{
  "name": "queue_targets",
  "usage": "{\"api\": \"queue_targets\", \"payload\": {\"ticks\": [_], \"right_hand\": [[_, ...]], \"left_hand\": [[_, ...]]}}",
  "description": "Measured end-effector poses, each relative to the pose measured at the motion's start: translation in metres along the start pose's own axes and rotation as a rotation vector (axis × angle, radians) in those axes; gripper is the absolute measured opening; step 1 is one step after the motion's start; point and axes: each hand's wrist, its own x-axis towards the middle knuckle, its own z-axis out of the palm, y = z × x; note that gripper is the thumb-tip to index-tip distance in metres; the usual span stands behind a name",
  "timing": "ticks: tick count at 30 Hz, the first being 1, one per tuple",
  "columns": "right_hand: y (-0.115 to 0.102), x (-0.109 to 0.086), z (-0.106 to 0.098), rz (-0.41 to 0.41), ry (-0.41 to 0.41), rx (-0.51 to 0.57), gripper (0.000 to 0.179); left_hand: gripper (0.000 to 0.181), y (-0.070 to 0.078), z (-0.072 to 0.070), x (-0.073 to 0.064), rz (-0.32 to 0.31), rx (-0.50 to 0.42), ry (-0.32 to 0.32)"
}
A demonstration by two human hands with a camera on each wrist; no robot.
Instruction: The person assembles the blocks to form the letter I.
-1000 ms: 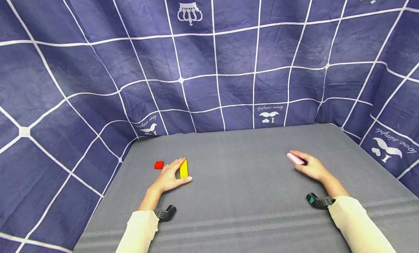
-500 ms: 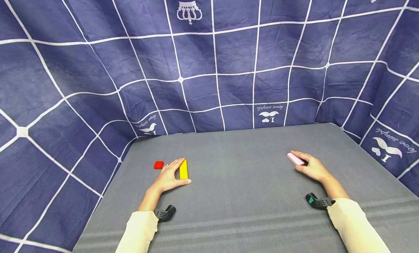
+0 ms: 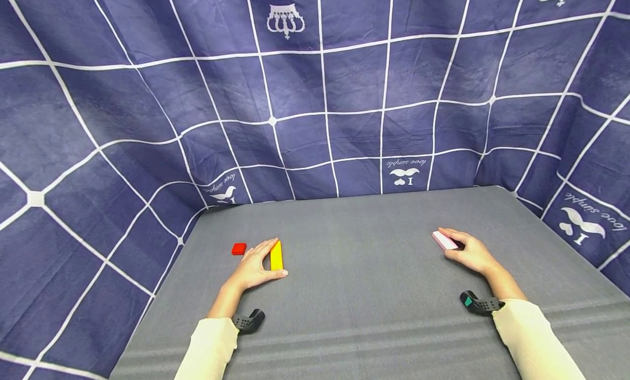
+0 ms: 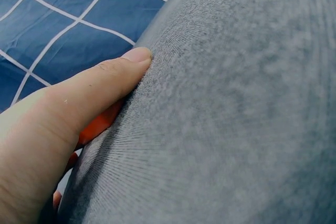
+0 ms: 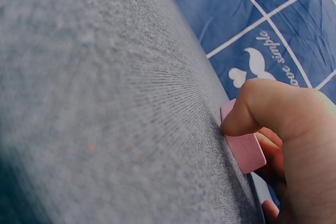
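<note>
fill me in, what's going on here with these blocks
At a grey table, a person's left hand holds a yellow block. Well apart from it, toward the right, the right hand grips a pink block. A red block lies on the table just left of the left hand, held by neither hand.

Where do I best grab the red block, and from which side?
Pinch the red block by its near and far sides, probably from above: it is squat and lies flat on the table, and the left hand crowds its right side.
</note>
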Motion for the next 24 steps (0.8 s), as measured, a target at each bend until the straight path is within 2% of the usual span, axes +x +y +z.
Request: {"api": "queue_targets", "payload": {"ticks": [3, 15, 24], "right_hand": [[0.0005, 0.0002, -0.0002, 0.012, -0.003, -0.003, 0.058], [0.0003, 0.0004, 0.0001, 0.054, -0.011, -0.01, 0.061], [-0.0006, 0.0007, 0.0001, 0.067, -0.017, -0.018, 0.061]], "left_hand": [[0.095, -0.0009, 0.0009, -0.0005, 0.016, 0.0, 0.015], [0.094, -0.0008, 0.0004, 0.0011, -0.013, -0.009, 0.001], [0.094, 0.0012, 0.0007, 0.0009, -0.015, -0.027, 0.036]]}}
